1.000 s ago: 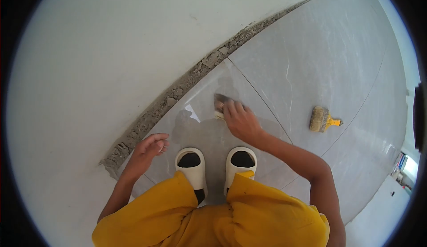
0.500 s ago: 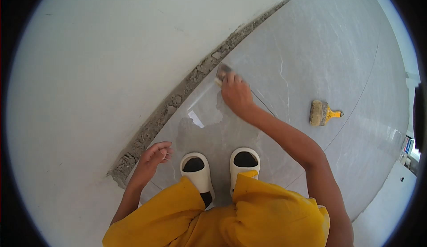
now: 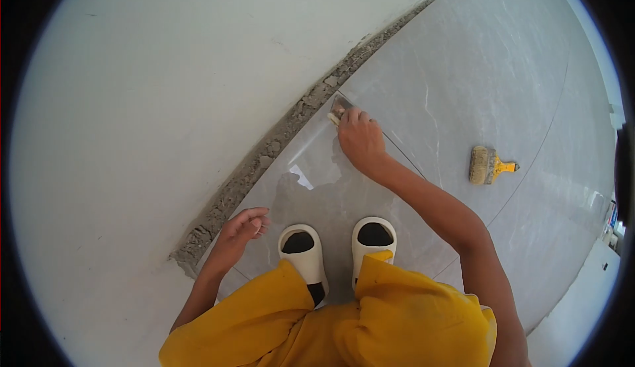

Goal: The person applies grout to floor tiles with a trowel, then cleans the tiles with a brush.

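Observation:
My right hand [image 3: 362,141] is closed around a small flat tool [image 3: 338,110] with a grey blade-like face and a pale edge. The fingers hide much of it, so I cannot tell its exact kind. It rests at the joint between two grey floor tiles, close to the tiles' edge along the wall. A damp, darker patch [image 3: 291,198] shows on the near tile [image 3: 331,202]. Off to the left, my left hand [image 3: 246,229] hangs over the tile edge with its fingers loosely bent and nothing visible in them.
A wide brush with a yellow handle [image 3: 491,166] lies on the tiles at right. Rough mortar [image 3: 264,155] fills the gap along the white wall [image 3: 165,102]. My feet in white slides [image 3: 303,256] stand on the near tile. Small items [image 3: 612,218] sit at the far right edge.
The whole view has shifted a little to the right. My right hand stays at the tile joint with the tool, and the left hand keeps nearly the same pose.

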`<state>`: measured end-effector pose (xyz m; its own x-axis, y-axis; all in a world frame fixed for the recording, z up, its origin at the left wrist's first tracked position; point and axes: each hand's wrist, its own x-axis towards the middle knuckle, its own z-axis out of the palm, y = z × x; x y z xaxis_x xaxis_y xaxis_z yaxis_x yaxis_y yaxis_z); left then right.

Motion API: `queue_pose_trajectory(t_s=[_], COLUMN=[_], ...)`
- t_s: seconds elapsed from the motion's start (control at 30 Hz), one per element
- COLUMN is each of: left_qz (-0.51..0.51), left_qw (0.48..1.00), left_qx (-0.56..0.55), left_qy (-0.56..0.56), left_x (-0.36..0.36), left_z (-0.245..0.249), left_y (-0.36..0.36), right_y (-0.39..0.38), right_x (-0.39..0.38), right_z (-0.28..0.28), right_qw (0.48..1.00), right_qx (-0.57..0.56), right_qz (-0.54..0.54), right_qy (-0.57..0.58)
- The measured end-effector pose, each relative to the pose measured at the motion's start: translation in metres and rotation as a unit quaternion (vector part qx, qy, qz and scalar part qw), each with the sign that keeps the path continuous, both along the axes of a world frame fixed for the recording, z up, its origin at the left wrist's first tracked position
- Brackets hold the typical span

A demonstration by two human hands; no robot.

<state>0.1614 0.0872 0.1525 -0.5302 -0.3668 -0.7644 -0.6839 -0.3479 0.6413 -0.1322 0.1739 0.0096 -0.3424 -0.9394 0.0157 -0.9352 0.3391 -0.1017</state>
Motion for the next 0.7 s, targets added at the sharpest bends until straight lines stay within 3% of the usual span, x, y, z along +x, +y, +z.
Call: queue_pose_trajectory(t_s=[0.1,0.2,0.3,0.43,0.53,0.7], left_qz=[0.007,0.001,-0.012,0.005,0.023,0.010], left_qw=[1.000,1.000,1.000,1.000,1.000,1.000], left_qx=[0.011,0.011,0.013,0.002,0.000,0.012], left_qy=[0.006,0.004,0.000,-0.006,-0.001,-0.006], left_x=[0.000,0.000,-0.001,0.000,0.002,0.000], left_z=[-0.001,-0.001,0.000,0.002,0.003,0.005], left_y=[-0.001,-0.002,0.001,-0.006,-0.002,-0.002], right_y=[0.016,0.029,-0.013,0.015,0.005,0.012], right_x=[0.053,0.092,0.026,0.033,-0.003,-0.017], right_z=[0.012,-0.008,-0.028,-0.007,-0.016,-0.010], right_qw=[0.993,0.978,0.994,0.987,0.998,0.996], right_qx=[-0.011,-0.047,-0.036,0.033,-0.013,0.027], right_qz=[0.114,0.203,0.060,0.143,0.021,0.008], right_qy=[0.028,-0.017,0.084,0.063,0.053,0.081])
